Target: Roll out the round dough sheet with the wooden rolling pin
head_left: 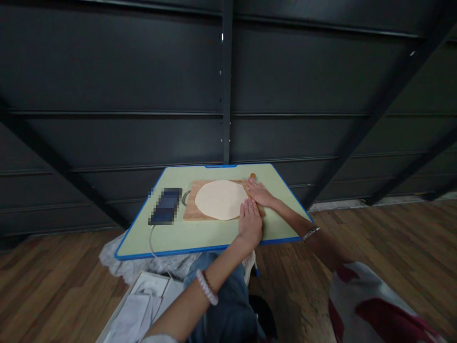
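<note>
A flat, pale sheet of rolled-out dough (221,200) with a rounded outline lies on a wooden cutting board (189,209). My left hand (250,221) is laid over the near right part of the dough and board, its fingers stretched forward. Farther back, my right hand (260,193) rests flat at the board's right side, fingers extended toward the upper left. Just beyond its fingertips shows a rounded brown wooden end (253,176), like the handle of a rolling pin. Whatever lies under my palms is hidden.
The board sits on a small pale-green table (214,236) with a blue rim. A blurred dark device (166,206) lies on the left with a white cable (152,243). An open box (143,300) with papers is below. A dark panelled wall (143,138) stands behind.
</note>
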A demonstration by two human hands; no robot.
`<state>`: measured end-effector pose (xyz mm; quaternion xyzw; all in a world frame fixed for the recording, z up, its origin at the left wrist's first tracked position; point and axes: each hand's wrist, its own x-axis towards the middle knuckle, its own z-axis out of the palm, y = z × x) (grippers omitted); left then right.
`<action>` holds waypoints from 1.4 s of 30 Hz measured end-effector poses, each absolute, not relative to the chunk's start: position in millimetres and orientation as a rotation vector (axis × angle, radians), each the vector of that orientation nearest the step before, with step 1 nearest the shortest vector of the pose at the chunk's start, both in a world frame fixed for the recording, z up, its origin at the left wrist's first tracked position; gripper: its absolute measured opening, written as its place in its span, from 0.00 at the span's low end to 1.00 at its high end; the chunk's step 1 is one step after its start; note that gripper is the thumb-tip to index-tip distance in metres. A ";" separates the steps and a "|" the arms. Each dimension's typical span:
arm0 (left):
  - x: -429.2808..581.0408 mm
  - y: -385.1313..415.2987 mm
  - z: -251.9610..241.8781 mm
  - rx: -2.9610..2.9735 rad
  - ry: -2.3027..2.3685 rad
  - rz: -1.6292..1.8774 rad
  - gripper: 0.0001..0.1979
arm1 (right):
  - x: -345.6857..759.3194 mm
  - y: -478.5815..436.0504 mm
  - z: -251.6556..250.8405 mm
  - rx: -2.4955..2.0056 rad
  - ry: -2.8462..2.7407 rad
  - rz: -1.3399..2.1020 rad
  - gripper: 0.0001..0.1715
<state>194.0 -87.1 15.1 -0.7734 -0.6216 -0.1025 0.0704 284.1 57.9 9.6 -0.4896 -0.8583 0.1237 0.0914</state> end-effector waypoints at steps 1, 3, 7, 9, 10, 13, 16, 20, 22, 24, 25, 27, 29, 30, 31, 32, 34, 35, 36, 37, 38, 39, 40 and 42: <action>188.2 -87.2 17.0 -2.315 -1.888 -0.313 0.29 | 275.5 60.1 11.9 -1.440 -2.564 0.367 0.33; 176.1 -87.1 20.6 -2.291 -1.945 -0.329 0.30 | 257.2 65.9 15.6 -1.400 -2.591 0.369 0.33; 151.0 -86.8 23.7 -2.226 -2.073 -0.362 0.30 | 217.6 77.8 18.8 -1.260 -2.668 0.369 0.32; 137.9 -86.8 23.6 -2.196 -2.102 -0.361 0.29 | 197.0 81.2 19.1 -1.225 -2.698 0.388 0.31; 131.3 -86.8 23.4 -2.186 -2.111 -0.351 0.29 | 187.2 82.0 19.2 -1.220 -2.710 0.394 0.31; 113.9 -86.9 22.6 -2.204 -2.131 -0.286 0.29 | 165.0 81.7 19.3 -1.202 -2.726 0.394 0.30; 105.4 -87.4 20.9 -2.312 -2.137 -0.204 0.30 | 161.5 80.1 18.5 -1.208 -2.732 0.332 0.31; 116.2 -88.5 18.6 -2.412 -2.100 -0.207 0.35 | 187.7 83.2 17.0 -1.211 -2.717 0.268 0.33; 129.4 -88.5 18.4 -2.427 -2.066 -0.254 0.38 | 208.5 87.5 17.2 -1.181 -2.731 0.268 0.33; 144.8 -88.1 18.0 -2.433 -2.029 -0.301 0.40 | 230.8 92.1 17.2 -1.178 -2.739 0.301 0.31; 152.7 -88.0 17.3 -2.435 -2.013 -0.318 0.40 | 242.0 94.1 16.8 -1.195 -2.730 0.331 0.30; 167.6 -88.3 15.1 -2.440 -1.978 -0.342 0.40 | 263.8 96.4 14.5 -1.247 -2.681 0.411 0.30; 180.3 -89.5 12.2 -2.447 -1.944 -0.363 0.38 | 283.0 96.2 10.5 -1.274 -2.605 0.480 0.31; 185.6 -90.3 10.9 -2.441 -1.930 -0.378 0.37 | 291.0 95.1 8.5 -1.275 -2.574 0.504 0.32; 190.0 -91.3 10.1 -2.429 -1.918 -0.398 0.36 | 297.4 93.5 6.7 -1.278 -2.546 0.521 0.33; 193.4 -92.4 9.7 -2.411 -1.904 -0.421 0.35 | 302.1 91.4 5.4 -1.279 -2.525 0.527 0.34; 197.0 -94.4 10.3 -2.380 -1.853 -0.470 0.33 | 305.9 86.1 4.5 -1.293 -2.501 0.507 0.34; 197.2 -95.3 11.1 -2.375 -1.814 -0.492 0.32 | 305.2 83.2 4.7 -1.308 -2.498 0.483 0.32; 196.3 -96.1 11.9 -2.377 -1.773 -0.508 0.30 | 303.2 80.3 5.3 -1.326 -2.503 0.448 0.31; 194.3 -96.8 12.7 -2.384 -1.736 -0.514 0.28 | 300.4 77.6 6.0 -1.345 -2.513 0.405 0.30; 191.4 -97.3 13.2 -2.389 -1.710 -0.511 0.26 | 297.0 75.2 6.8 -1.356 -2.529 0.359 0.29; 187.7 -97.7 13.3 -2.392 -1.695 -0.500 0.23 | 293.8 73.1 7.5 -1.348 -2.553 0.310 0.28; 183.5 -98.0 13.0 -2.394 -1.686 -0.485 0.20 | 290.9 71.6 8.4 -1.320 -2.580 0.262 0.28; 174.6 -98.4 11.4 -2.399 -1.674 -0.464 0.17 | 287.9 69.7 11.1 -1.224 -2.634 0.166 0.27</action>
